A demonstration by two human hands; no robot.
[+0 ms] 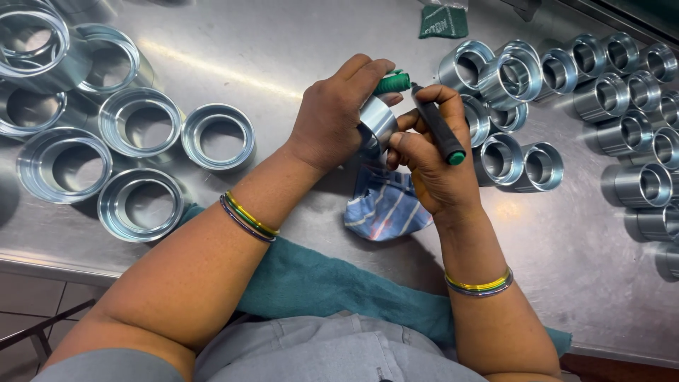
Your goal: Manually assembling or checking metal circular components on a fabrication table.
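The left hand (332,113) was closed around a small polished metal ring sleeve (377,120), lifting it clear of the brushed stainless-steel desk (269,64) with its curved outer wall turned toward the right hand (431,166); a green marker cap (391,83) was pinched at the left fingertips, apparently to keep it at hand. The right hand gripped a black marker pen with a green end (438,131), its tip set against or just beside the top of the sleeve; contact could not be confirmed. A blue striped cloth (385,209) lay on the desk directly below the hands, and a teal towel (318,283) draped the near edge. Large shallow metal rings (141,127) lay flat on the left, well apart from the smaller metal sleeves (608,92) grouped on the right, most on their sides. A green rectangular pad with pale lettering (443,21) lay at the far edge.
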